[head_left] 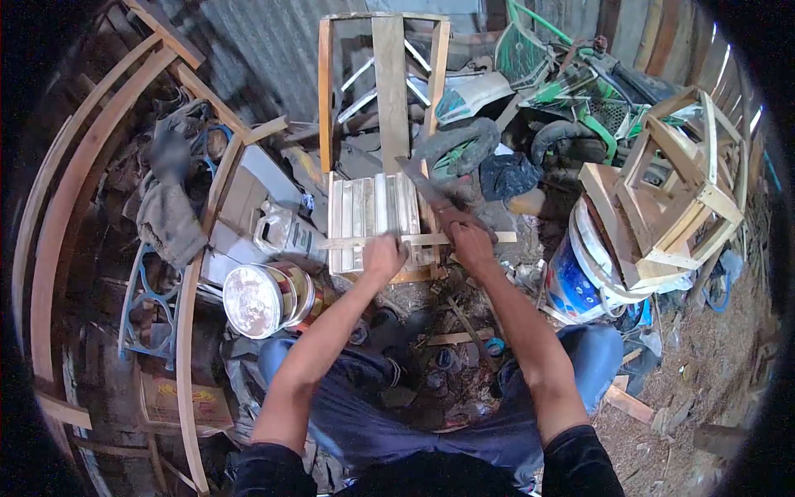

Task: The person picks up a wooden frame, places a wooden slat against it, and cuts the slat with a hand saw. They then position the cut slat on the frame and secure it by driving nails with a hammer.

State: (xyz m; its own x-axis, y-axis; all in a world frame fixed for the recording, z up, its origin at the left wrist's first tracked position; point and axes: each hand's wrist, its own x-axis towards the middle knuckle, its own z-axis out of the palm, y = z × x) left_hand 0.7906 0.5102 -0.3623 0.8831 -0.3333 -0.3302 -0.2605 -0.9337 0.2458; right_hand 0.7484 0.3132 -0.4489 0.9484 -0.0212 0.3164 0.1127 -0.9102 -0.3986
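Observation:
A wooden chair with a slatted seat [356, 203] and a tall back stands in front of me. A thin light wooden strip [429, 238] lies crosswise over the front of the seat, its right end sticking out past the chair. My left hand [385, 257] is closed around the strip near its middle. Farther right, my right hand [474, 248] grips a handsaw [432, 195] by its handle, close to the strip. The saw's blade points up and away to the left, toward the chair back.
Paint buckets stand left [248, 300] and right [571, 269], the right one bearing a small wooden frame [662, 190]. A white jug [286, 230] sits beside the chair. Long curved wooden frames [189, 331] lean at left; a green bicycle [571, 99] lies behind. Scraps litter the floor.

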